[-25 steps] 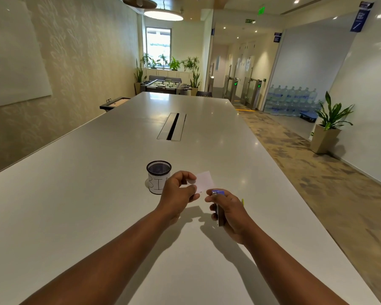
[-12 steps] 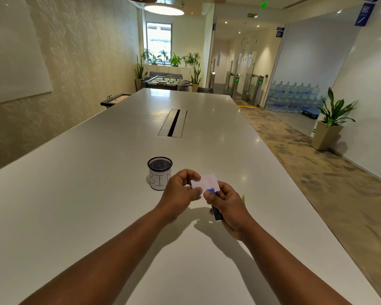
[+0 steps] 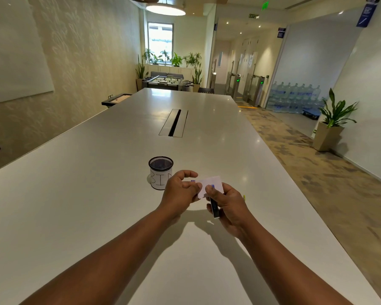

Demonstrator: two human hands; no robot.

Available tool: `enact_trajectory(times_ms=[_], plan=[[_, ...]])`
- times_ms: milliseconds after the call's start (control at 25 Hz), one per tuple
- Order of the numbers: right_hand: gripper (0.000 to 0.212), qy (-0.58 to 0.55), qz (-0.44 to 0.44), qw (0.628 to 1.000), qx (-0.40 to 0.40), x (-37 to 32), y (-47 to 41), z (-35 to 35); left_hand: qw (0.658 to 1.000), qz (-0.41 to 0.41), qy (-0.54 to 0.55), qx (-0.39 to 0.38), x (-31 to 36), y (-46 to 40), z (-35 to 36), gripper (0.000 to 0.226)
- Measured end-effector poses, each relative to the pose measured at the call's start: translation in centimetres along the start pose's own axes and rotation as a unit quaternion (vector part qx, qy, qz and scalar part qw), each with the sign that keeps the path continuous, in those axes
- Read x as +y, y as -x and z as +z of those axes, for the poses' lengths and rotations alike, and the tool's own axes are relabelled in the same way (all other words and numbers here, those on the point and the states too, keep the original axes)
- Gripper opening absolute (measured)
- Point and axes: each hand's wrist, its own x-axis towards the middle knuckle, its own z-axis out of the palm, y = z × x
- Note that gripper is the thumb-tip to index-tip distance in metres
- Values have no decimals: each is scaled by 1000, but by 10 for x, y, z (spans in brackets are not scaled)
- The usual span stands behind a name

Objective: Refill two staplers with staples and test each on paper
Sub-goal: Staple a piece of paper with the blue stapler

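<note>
A small white slip of paper (image 3: 211,184) is pinched at its left edge by my left hand (image 3: 179,190), a little above the white table (image 3: 79,194). My right hand (image 3: 229,204) grips a small blue and black stapler (image 3: 214,208), upright on its end, with its blue head at the paper's lower edge and the thumb pressing on top. Both hands meet just right of the bin. A sliver of yellow-green (image 3: 244,197) shows behind my right hand; what it is cannot be made out.
A black mesh cup (image 3: 161,172) with a white label reading BIN stands just left of my hands. A cable slot (image 3: 174,122) lies farther along the table's middle. The table's right edge drops to patterned floor, with a potted plant (image 3: 332,122) beyond.
The stapler's head has come up to the paper and my two hands have closed together. The view has tilted slightly downward.
</note>
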Motion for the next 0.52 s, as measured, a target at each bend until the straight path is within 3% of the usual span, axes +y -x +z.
enact_trajectory(times_ms=[240,520], plan=[[49,-7,2,1000,16,-1,-2,2,1000,-2,-13,12,4,-2,1,17],[25,-6,-22,998,66,9,-3,3,999,14,-41,-2,1,-1,3,15]])
